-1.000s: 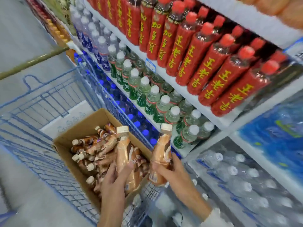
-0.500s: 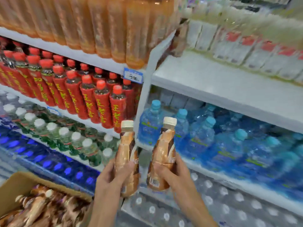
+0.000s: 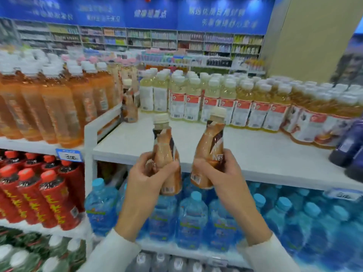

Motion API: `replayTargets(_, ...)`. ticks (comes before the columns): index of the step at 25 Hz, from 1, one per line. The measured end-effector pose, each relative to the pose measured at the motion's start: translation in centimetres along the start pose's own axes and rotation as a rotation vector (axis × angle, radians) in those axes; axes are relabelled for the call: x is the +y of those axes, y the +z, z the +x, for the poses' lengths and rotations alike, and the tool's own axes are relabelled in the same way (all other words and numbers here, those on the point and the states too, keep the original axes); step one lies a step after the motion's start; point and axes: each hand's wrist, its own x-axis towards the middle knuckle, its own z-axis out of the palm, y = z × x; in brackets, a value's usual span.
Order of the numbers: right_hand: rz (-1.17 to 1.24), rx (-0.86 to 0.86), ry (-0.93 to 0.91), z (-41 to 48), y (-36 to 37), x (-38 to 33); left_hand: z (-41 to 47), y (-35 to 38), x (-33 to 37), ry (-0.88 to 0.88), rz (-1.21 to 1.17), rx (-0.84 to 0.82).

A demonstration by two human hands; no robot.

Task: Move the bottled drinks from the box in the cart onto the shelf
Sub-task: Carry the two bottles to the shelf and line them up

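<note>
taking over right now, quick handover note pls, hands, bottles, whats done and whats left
Left hand grips a brown plastic coffee bottle with a cream cap. Right hand grips a second such bottle. Both are held up in front of the white shelf board, not yet on it.
Done: one matching bottle stands at the shelf's back left, by the white divider.
Left: set both on the bare board before the pale yellow drinks. Box and cart are out of view.

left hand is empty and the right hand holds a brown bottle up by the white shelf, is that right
Not quite. The head view shows the left hand gripping a brown bottle too, the left bottle. The right hand does hold the right bottle up by the white shelf.
</note>
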Motion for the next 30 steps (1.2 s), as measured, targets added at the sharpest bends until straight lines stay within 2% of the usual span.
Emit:
replayTargets(4, -0.098, 0.073, -0.08, 5.0, -0.6, -1.0, 6.0, 2.1, 1.4, 0.108, 0.102, -0.063)
replayTargets(10, -0.129, 0.091, -0.046, 9.3, 0.3, 0.7, 11.4, 2.2, 0.5, 0.192, 0.281, -0.11)
replayTargets(19, -0.205, 0.095, -0.039, 10.1, 1.1, 2.9, 12.8, 1.5, -2.4, 0.179, 0.316, -0.141)
replayTargets(24, -0.147, -0.015, -0.004, 10.2, -1.3, 3.6, 13.9, -0.6, -2.3, 0.018, 0.312, -0.391)
replayTargets(27, -0.176, 0.034, -0.051, 10.3, -1.6, 3.6, 14.0, -0.8, -2.6, 0.048, 0.385, -0.341)
replayTargets(30, -0.327, 0.123, -0.122, 10.2, 0.0, 4.0, 13.1, 0.3, -3.3, 0.148, 0.547, -0.185)
